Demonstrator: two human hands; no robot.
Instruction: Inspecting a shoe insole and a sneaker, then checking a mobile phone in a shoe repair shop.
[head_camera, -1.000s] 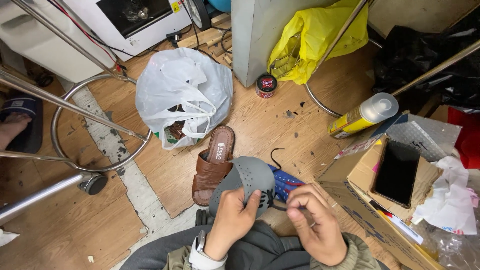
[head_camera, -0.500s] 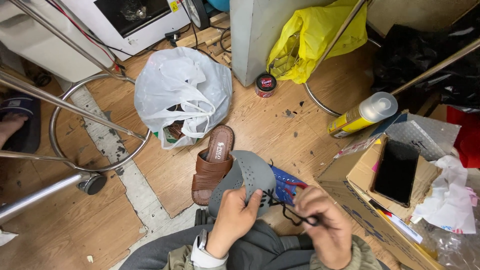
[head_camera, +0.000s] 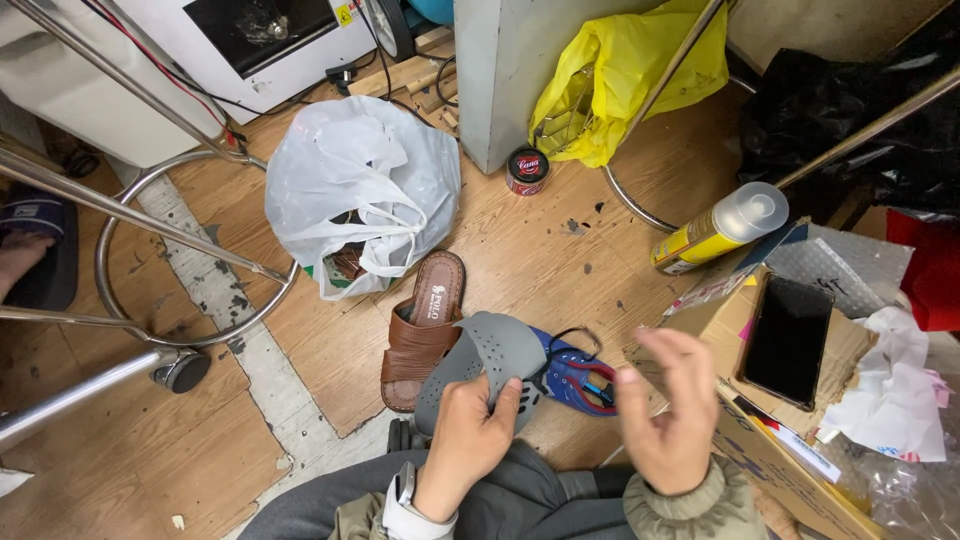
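Note:
My left hand (head_camera: 470, 432) grips a grey perforated shoe piece (head_camera: 483, 362) by its lower edge, holding it over my lap. My right hand (head_camera: 671, 412) hovers to the right of it with fingers spread and holds nothing. A blue shoe with red trim (head_camera: 573, 378) lies on the floor between the two hands, partly behind the grey piece. A brown leather sandal (head_camera: 422, 328) lies just left of the grey piece.
A white plastic bag (head_camera: 357, 190) and a yellow bag (head_camera: 622, 76) sit further out. A small round tin (head_camera: 526, 170) and a yellow spray can (head_camera: 715, 228) lie on the wood floor. A cardboard box (head_camera: 800, 400) with a black phone (head_camera: 788, 338) stands at right. Metal stool frames (head_camera: 150, 230) at left.
My right hand has lifted away from the grey piece and opened its fingers. The black lace it pinched half a second ago is no longer in it.

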